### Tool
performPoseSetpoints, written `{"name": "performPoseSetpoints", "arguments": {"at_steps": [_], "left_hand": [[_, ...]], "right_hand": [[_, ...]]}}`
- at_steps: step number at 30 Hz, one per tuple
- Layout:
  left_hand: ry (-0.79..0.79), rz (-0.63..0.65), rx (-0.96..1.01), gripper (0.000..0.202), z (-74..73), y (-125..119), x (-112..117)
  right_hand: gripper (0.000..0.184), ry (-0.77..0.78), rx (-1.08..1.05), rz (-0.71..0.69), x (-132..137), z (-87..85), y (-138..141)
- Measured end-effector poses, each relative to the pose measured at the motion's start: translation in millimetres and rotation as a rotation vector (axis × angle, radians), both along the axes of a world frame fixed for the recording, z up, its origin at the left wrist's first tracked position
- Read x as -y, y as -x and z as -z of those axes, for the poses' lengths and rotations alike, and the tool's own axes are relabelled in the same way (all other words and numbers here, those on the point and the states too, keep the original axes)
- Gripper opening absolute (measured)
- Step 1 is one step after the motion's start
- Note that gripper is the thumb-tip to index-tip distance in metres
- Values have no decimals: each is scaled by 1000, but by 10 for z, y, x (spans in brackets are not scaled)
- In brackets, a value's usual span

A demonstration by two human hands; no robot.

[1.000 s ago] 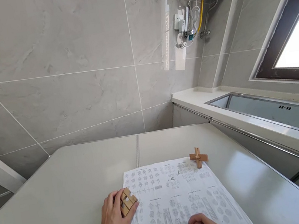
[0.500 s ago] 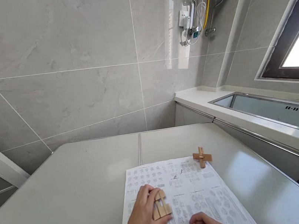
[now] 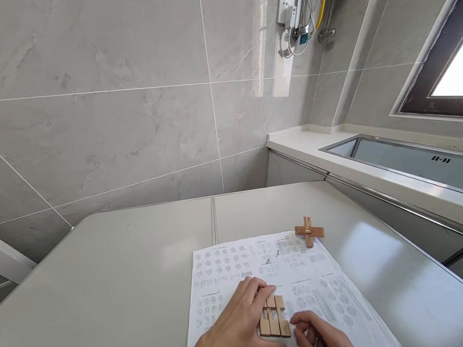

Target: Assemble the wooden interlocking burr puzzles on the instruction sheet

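Note:
My left hand point(image 3: 241, 328) rests on a printed instruction sheet point(image 3: 342, 302) and holds a bundle of wooden puzzle sticks point(image 3: 273, 318) between thumb and fingers, lying flat on the paper. My right hand point(image 3: 324, 342) sits just right of the bundle, fingers curled, its fingertips close to or touching the sticks' right edge. An assembled wooden cross puzzle point(image 3: 308, 231) stands at the sheet's far right corner, away from both hands.
The sheet lies on a pale grey table point(image 3: 113, 284) with a seam down its middle. A tiled wall rises behind. To the right runs a counter with a steel sink point(image 3: 422, 168) under a window; pipes and a socket hang above.
My left hand slid the wooden sticks rightward across the sheet, from its left edge to the middle, beside my right hand. The camera tipped slightly downward.

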State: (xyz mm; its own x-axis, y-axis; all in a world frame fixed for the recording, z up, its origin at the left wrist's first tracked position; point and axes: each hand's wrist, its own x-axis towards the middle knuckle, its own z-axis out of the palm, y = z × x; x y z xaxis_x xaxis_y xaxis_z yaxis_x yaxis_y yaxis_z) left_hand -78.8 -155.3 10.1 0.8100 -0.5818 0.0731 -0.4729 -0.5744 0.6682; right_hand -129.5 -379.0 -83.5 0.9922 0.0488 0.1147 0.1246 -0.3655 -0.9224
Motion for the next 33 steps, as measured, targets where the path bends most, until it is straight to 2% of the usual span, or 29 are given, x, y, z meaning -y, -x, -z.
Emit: {"name": "performPoseSetpoints", "arguments": {"at_steps": [2, 6, 8, 11, 13, 16, 19, 23, 25, 27, 33], "left_hand": [[-17, -18, 19, 97, -67, -40, -81], [-34, -35, 3, 68, -153, -107, -234], [33, -21, -99, 63, -159, -112, -268], [191, -25, -312, 71, -153, -93, -253], [281, -39, -393, 74, -147, -78, -221], [376, -55, -417, 74, -130, -69, -182], [434, -69, -442, 74, -104, -69, -169], [455, -116, -466, 73, -87, -53, -153], [444, -136, -463, 72, -89, -35, -136], [426, -142, -466, 71, -91, -13, -114], [408, -76, -446, 70, -84, 46, -30]], "right_hand": [[66, 9, 18, 1, -25, -38, 4], [69, 62, 52, -2, -61, -58, -6], [73, 130, 90, 19, -87, -48, -14], [72, 257, 130, 68, -137, -43, -21], [68, 290, 133, 87, -158, -54, -23], [66, 206, 114, 85, -146, -81, -25], [68, 13, 46, 125, -117, -98, -28], [71, -241, -8, 134, -138, -88, -20], [70, -306, -5, 115, -163, -79, -6], [68, -305, 16, 98, -176, -79, 11], [56, -170, 208, 59, -170, -131, 8]]}}
